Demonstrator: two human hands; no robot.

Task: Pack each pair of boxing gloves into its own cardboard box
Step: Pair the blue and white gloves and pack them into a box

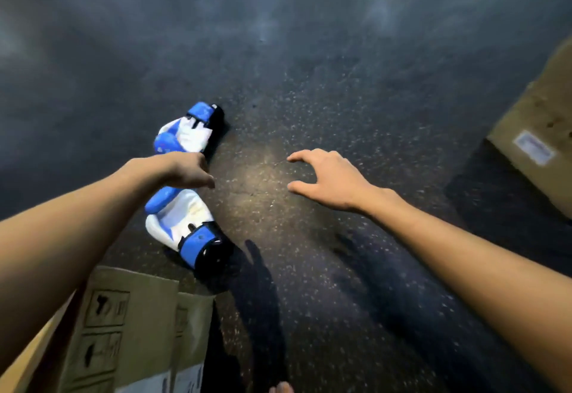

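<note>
Head view: blue-and-white padded boxing gloves [182,213] lie on dark floor [309,98] at nine o'clock, brown cardboard box [133,315] at seven. Left hand [188,169] hangs over them, grip unclear; right hand [328,182] spread, empty. A one-handed grab could drop one glove.

Dim scene, bright pool on floor [263,176] centre, hard shadows below arms, blurred far floor, wide-angle bending at edges

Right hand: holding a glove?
No, the right hand is spread open over the floor, apart from the near glove and the far glove.
</note>
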